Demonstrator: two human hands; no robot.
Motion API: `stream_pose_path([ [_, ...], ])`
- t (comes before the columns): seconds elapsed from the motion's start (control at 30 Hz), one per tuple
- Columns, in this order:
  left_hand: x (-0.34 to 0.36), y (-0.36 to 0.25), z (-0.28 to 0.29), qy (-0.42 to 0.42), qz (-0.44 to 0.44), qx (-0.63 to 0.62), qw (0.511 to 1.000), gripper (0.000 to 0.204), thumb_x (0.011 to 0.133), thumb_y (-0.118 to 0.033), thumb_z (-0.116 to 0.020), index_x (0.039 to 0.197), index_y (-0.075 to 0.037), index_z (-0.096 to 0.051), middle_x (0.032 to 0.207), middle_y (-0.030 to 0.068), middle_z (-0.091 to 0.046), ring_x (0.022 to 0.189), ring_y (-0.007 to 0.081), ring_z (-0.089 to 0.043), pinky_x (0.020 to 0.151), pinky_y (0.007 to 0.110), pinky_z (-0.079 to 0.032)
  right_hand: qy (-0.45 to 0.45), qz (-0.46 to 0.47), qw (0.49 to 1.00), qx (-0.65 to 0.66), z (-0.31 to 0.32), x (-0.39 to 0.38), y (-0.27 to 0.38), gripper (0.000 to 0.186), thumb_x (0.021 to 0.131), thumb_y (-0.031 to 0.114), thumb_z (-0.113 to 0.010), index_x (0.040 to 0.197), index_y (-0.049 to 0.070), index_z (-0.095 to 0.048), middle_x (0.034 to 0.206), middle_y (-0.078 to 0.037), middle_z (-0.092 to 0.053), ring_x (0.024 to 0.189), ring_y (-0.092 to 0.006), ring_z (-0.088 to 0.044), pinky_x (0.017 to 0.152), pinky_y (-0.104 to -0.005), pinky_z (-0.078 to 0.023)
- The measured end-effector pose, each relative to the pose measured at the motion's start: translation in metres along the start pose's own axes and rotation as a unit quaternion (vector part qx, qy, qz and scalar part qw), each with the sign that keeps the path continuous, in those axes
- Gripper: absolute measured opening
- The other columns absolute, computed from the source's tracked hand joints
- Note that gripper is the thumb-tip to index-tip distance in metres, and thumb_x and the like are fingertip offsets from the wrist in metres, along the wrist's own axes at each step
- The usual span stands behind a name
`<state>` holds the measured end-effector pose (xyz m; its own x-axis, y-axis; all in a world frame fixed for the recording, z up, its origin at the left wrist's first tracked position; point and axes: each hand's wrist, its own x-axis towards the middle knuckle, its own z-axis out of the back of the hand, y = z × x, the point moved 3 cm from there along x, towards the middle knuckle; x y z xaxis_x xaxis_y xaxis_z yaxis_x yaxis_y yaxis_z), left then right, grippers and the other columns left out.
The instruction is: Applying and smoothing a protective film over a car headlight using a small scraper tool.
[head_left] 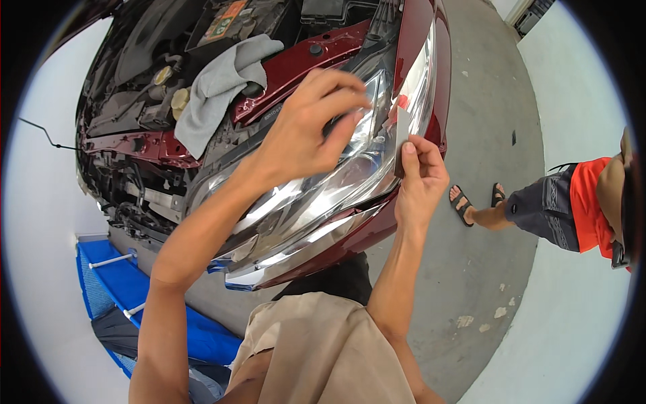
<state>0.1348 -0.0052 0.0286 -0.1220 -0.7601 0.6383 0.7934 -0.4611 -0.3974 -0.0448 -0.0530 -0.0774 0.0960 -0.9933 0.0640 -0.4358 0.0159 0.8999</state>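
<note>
Your right hand pinches a thin gray strip at the edge of the headlight, right of centre; your left hand hangs half-open, empty. Upper left, the open engine bay holds a battery, gray cloth draped over its rim.

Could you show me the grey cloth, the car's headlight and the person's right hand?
Grey cloth (219, 87): head view, middle of its draped fabric.
Headlight (303, 196): head view, on its shiny front.
Right hand (422, 176): head view, middle of the hand.
</note>
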Motion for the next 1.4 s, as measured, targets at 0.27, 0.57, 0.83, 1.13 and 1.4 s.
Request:
stream_pose_path([
  [0.27, 0.014, 0.009, -0.017, 0.084, -0.010, 0.157, 0.984, 0.059, 0.075, 0.010, -0.058, 0.122, -0.023, -0.072, 0.124, 0.0058, -0.059, 0.115, 0.0296, -0.051, 0.097, 0.041, -0.042, 0.026, 0.033, 0.996, -0.074, -0.006, 0.013, 0.001, 0.026, 0.098, 0.010, -0.066, 0.119, -0.005, -0.066, 0.093, -0.002, -0.067, 0.080, -0.0058, -0.060, 0.070, -0.0202, -0.048],
  [0.57, 0.033, -0.004, -0.008, 0.222, 0.066, 0.104, 0.967, 0.053, 0.082, -0.005, -0.059, 0.132, -0.018, -0.067, 0.128, 0.0191, -0.049, 0.119, 0.0344, -0.040, 0.096, 0.044, -0.035, -0.016, 0.057, 0.996, -0.064, -0.015, 0.009, 0.000, 0.024, 0.097, 0.007, -0.066, 0.117, -0.006, -0.068, 0.093, -0.003, -0.068, 0.082, -0.0064, -0.061, 0.073, -0.0189, -0.049],
  [0.83, 0.032, -0.004, -0.010, 0.214, 0.054, 0.135, 0.966, 0.056, 0.079, -0.002, -0.055, 0.131, -0.018, -0.067, 0.124, 0.0186, -0.049, 0.117, 0.0349, -0.039, 0.095, 0.043, -0.035, -0.028, 0.067, 0.994, -0.076, -0.017, 0.010, -0.001, 0.022, 0.096, 0.005, -0.066, 0.115, -0.006, -0.070, 0.095, -0.006, -0.070, 0.082, -0.0076, -0.064, 0.073, -0.0191, -0.051],
  [1.13, 0.031, -0.005, -0.012, 0.195, 0.032, 0.143, 0.970, 0.055, 0.078, -0.001, -0.054, 0.129, -0.017, -0.067, 0.124, 0.0186, -0.048, 0.116, 0.0352, -0.039, 0.096, 0.042, -0.035, -0.052, 0.100, 0.989, -0.092, -0.018, 0.011, -0.005, 0.022, 0.098, 0.006, -0.065, 0.115, -0.006, -0.069, 0.096, -0.007, -0.071, 0.082, -0.0075, -0.064, 0.072, -0.0193, -0.051],
  [1.4, 0.034, -0.009, -0.010, 0.213, 0.085, 0.125, 0.965, 0.052, 0.080, 0.000, -0.052, 0.126, -0.017, -0.067, 0.123, 0.0178, -0.049, 0.115, 0.0345, -0.040, 0.093, 0.042, -0.035, -0.039, 0.101, 0.991, -0.077, -0.018, 0.011, -0.005, 0.022, 0.098, 0.008, -0.065, 0.114, -0.006, -0.070, 0.095, -0.006, -0.071, 0.079, -0.0068, -0.064, 0.070, -0.0186, -0.051],
])
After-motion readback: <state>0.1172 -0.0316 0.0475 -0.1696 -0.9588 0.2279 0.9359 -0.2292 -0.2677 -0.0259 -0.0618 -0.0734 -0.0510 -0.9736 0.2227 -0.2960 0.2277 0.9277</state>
